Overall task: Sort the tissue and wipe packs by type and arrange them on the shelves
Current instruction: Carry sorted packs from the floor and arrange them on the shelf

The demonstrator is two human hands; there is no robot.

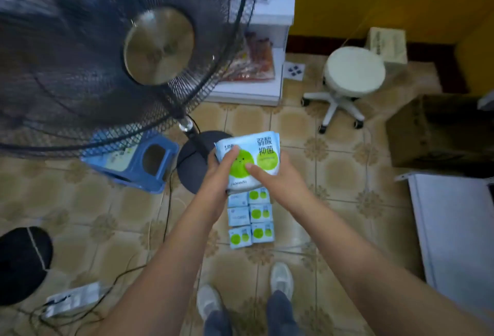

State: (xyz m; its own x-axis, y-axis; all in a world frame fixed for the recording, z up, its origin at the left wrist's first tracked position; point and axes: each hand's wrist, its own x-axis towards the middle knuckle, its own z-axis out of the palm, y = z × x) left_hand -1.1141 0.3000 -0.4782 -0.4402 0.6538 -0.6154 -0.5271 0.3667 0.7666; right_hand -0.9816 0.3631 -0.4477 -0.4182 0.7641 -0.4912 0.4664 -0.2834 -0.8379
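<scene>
Both hands grasp a small stack of white-and-blue plastic wipe packs with green circles (250,160), held up in front of the body. The left hand (217,168) wraps the stack's left edge with its thumb across the front. The right hand (278,175) holds the right edge, thumb pressed on the green print. More than one pack seems to be in the stack, judging by the layered edges at its top.

The likeliest slip, in my judgement, is the smooth wrappers sliding over one another, so that a pack drops from the stack if the hold loosens on either side. A dropped pack could scatter the two neat columns of matching small blue-white packs (250,219) lying on the tan patterned tile floor (294,127) just below the hands. The cables (165,207) trailing on the floor to the left of the hands could catch a foot.

Beyond the hands and to their left stands a large black pedestal fan (128,49), with a blue plastic stool (133,161) beside its base. A white shelf unit (270,41) rises behind the fan, and a white round swivel stool (354,73) and brown cardboard boxes (438,132) sit to the right of the hands.
</scene>
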